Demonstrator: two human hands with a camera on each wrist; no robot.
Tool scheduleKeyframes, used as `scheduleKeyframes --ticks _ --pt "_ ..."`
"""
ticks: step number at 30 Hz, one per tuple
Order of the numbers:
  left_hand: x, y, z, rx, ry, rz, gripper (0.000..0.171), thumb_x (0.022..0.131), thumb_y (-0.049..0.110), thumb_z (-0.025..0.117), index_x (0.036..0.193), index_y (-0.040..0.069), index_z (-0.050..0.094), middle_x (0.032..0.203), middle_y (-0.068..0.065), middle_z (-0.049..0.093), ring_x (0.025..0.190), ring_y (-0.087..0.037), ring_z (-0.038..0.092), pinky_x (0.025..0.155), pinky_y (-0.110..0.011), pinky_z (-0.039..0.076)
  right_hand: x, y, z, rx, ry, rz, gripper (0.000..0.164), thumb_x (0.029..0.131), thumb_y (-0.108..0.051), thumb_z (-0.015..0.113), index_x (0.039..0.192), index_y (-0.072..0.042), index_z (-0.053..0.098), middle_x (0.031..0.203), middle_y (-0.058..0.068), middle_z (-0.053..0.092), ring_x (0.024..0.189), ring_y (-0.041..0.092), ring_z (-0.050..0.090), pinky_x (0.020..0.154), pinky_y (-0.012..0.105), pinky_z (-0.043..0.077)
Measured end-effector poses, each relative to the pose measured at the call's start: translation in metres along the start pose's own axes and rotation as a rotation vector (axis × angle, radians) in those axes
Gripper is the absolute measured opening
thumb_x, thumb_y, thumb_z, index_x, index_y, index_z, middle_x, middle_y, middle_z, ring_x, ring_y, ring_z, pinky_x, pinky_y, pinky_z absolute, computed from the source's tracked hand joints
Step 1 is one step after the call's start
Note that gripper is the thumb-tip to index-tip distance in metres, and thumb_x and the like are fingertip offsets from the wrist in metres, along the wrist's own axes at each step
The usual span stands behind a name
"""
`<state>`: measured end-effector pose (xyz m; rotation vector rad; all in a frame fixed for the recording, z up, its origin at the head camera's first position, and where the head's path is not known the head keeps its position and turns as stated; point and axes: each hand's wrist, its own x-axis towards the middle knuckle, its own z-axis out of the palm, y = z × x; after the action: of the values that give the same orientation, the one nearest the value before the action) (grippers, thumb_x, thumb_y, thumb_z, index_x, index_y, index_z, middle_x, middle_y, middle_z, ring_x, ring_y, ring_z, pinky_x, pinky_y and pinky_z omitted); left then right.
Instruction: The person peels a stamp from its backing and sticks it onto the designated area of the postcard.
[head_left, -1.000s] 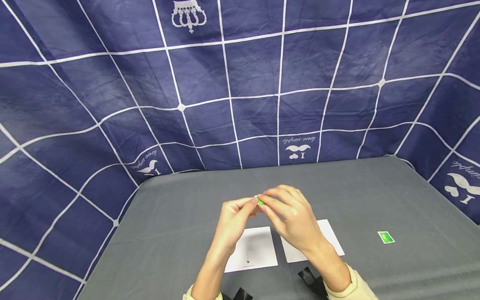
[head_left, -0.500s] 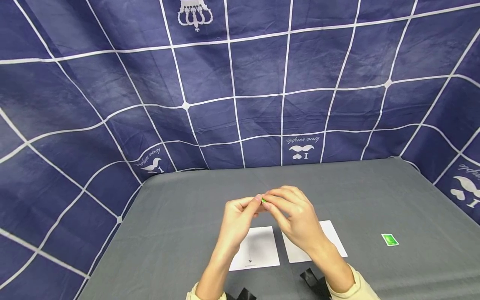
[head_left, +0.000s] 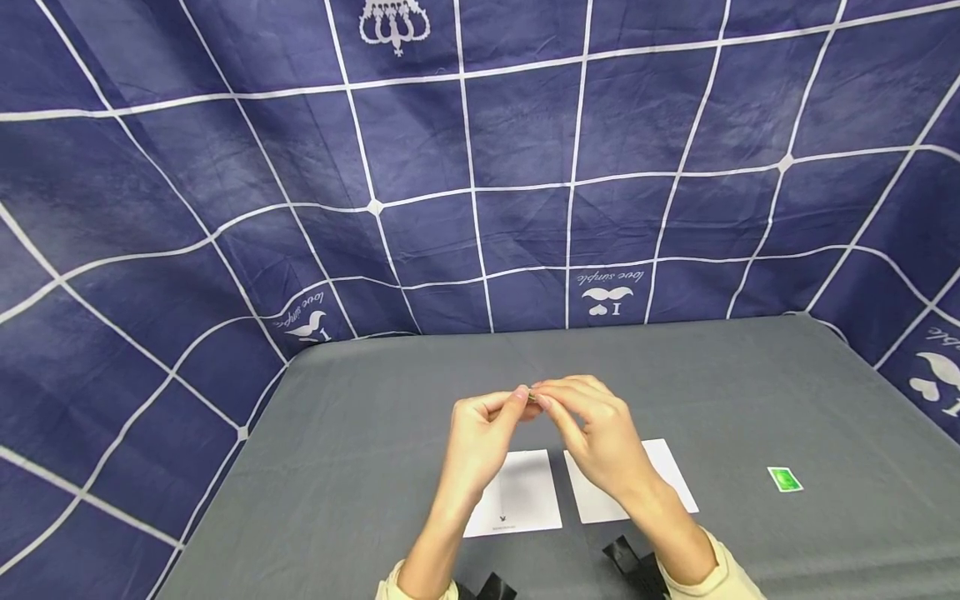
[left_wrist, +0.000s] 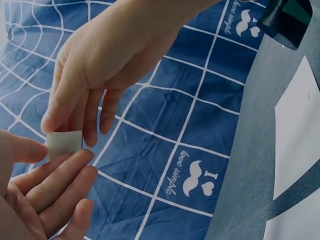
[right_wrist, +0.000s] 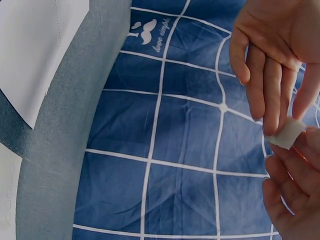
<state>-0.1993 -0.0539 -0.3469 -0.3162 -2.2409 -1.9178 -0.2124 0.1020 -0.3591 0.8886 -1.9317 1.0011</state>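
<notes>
Both hands meet in mid-air above the grey table, holding a small postage stamp [head_left: 532, 397] that shows nearly edge-on in the head view. My left hand [head_left: 480, 437] pinches its left side between thumb and fingers. From the other side, my right hand [head_left: 596, 437] grips it with thumb and forefinger. A pale, plain face of the stamp [left_wrist: 65, 143] is visible in the left wrist view, and its toothed edge shows. The right wrist view also shows the pale stamp [right_wrist: 286, 133] between the fingertips.
Two white paper sheets lie under the hands: the left sheet [head_left: 523, 496] bears a small dark mark, the right sheet [head_left: 667, 475] is partly covered by my hand. A green stamp [head_left: 785, 479] lies to the right. Behind the grey table [head_left: 360, 433] hangs a blue gridded cloth [head_left: 517, 233].
The held stamp has turned from showing its green face to nearly edge-on in the head view. Both hands stay together, with the fingertips shifting slightly. The head view has moved a little.
</notes>
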Motion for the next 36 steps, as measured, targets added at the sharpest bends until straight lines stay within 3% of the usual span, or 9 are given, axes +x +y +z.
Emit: scheduleKeyframes --ticks 2,8,27,36 --pt "0.0002 -0.0002 0.0004 0.02 0.014 -0.001 0.026 0.094 0.025 0.061 0.09 0.004 0.076 0.079 -0.002 0.072 0.086 -0.013 0.068 0.088 -0.042 0.048 0.0004 0.0006 0.0002 0.0 0.003 -0.009 0.014 0.082 0.004 0.069 0.094 -0.002 0.073 0.094 0.003 0.071 0.089 0.02 0.064 0.082 0.029 0.048" --pt "-0.0006 -0.0006 0.0015 0.099 0.052 -0.003 0.027 0.093 0.029 0.061 0.087 0.008 0.077 0.075 0.003 0.072 0.084 -0.011 0.068 0.083 -0.041 0.05 0.0004 0.0007 0.0007 0.013 -0.011 0.006 0.015 0.082 0.006 0.068 0.094 -0.001 0.072 0.092 0.002 0.071 0.087 0.019 0.064 0.082 0.027 0.048" --pt "0.0001 -0.0029 0.001 0.253 0.132 0.049 0.025 0.091 0.033 0.065 0.084 0.013 0.078 0.075 0.005 0.071 0.078 -0.007 0.067 0.068 -0.036 0.051 0.0001 -0.0003 -0.0023 -0.082 -0.076 0.002 0.019 0.077 -0.005 0.075 0.096 -0.006 0.073 0.094 -0.001 0.071 0.087 0.016 0.065 0.078 0.032 0.048" --pt "0.0006 -0.0012 0.0003 0.269 0.131 0.021 0.023 0.091 0.033 0.065 0.081 0.017 0.079 0.072 0.01 0.07 0.084 -0.008 0.067 0.074 -0.037 0.051 -0.0013 -0.0011 -0.0021 -0.081 -0.086 0.032 0.02 0.077 0.001 0.074 0.097 -0.005 0.072 0.092 0.002 0.07 0.088 0.02 0.066 0.077 0.034 0.051"
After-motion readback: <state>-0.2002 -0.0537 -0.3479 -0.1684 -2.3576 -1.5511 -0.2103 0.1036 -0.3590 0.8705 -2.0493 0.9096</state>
